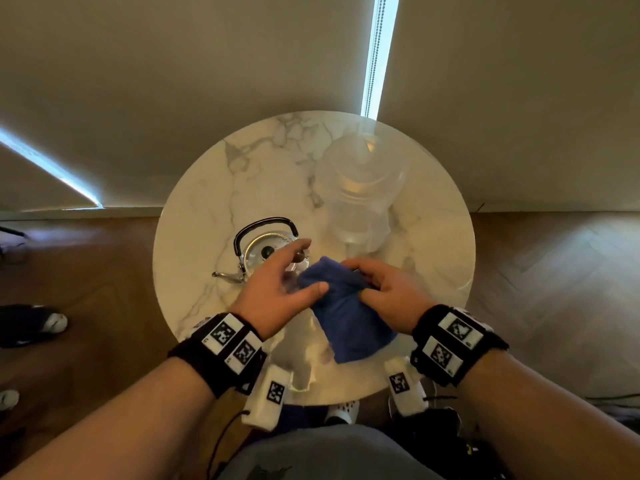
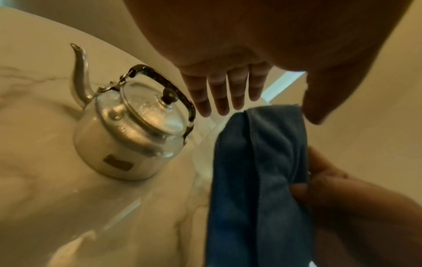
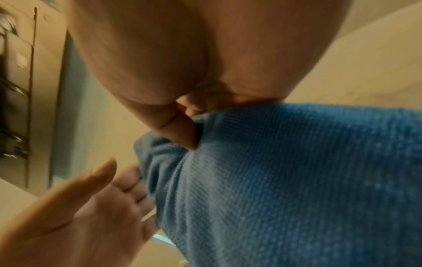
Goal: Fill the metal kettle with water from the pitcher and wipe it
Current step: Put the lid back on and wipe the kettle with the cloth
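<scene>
Wiping looks like what's left: your kettle (image 1: 266,252) stands lidded on the table (image 1: 194,216), left of the pitcher (image 1: 362,199), so filling is probably done. Your right hand (image 1: 384,289) pinches the blue cloth (image 1: 346,313) by its top fold; your left hand (image 1: 277,289) hangs spread beside it, fingers straight, holding nothing. Water level inside the kettle is hidden, and the clear pitcher is hard to read.
</scene>
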A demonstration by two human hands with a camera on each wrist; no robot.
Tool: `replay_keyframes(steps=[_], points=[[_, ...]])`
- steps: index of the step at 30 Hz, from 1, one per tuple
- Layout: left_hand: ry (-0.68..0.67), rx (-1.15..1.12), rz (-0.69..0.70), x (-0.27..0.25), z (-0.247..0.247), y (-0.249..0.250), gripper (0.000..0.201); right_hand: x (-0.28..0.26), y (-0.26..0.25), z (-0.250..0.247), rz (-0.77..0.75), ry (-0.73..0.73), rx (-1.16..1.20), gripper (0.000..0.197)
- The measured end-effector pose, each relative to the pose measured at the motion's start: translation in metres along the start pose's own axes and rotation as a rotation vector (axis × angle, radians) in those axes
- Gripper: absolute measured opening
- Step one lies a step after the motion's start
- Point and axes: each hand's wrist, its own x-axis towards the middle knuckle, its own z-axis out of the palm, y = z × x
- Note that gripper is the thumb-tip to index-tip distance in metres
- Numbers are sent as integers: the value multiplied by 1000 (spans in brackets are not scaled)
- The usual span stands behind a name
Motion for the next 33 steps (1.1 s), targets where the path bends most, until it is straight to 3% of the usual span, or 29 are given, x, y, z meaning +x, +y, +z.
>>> replay_keyframes(steps=[3, 7, 10, 12, 15, 17, 19, 22, 25, 27, 30, 33], points=[[-107, 29, -9, 2, -22, 9, 57, 6, -22, 12, -77, -86, 85, 52], [-64, 0, 16, -9, -46, 19, 29, 18, -27, 14, -46, -169, 81, 30], [-87, -100, 56, -17, -56, 26, 17, 23, -37, 15, -109, -250, 55, 30], [-89, -197, 41, -19, -62, 25, 12, 28, -46, 28, -162, -346, 208, 35], [24, -244, -13, -9, -68, 13, 17, 36, -54, 58, 1, -401, 641, 44], [100, -208, -47, 3, -73, -4, 20, 40, -50, 77, 135, -325, 826, 57], [146, -153, -117, 15, -79, -26, 23, 44, -39, 90, 204, -202, 869, 61], [191, 56, -162, 27, -92, -59, 23, 45, -26, 95, 269, 40, 754, 43], [163, 318, -136, 38, -108, -83, 45, 43, -24, 92, 248, 262, 599, 56], [96, 397, -130, 48, -115, -96, 66, 45, -31, 93, 169, 366, 313, 58], [-47, 492, -104, 60, -114, -110, 89, 60, -34, 109, 106, 405, -113, 59], [-136, 531, -51, 69, -107, -118, 94, 75, -23, 142, 127, 344, -401, 65]])
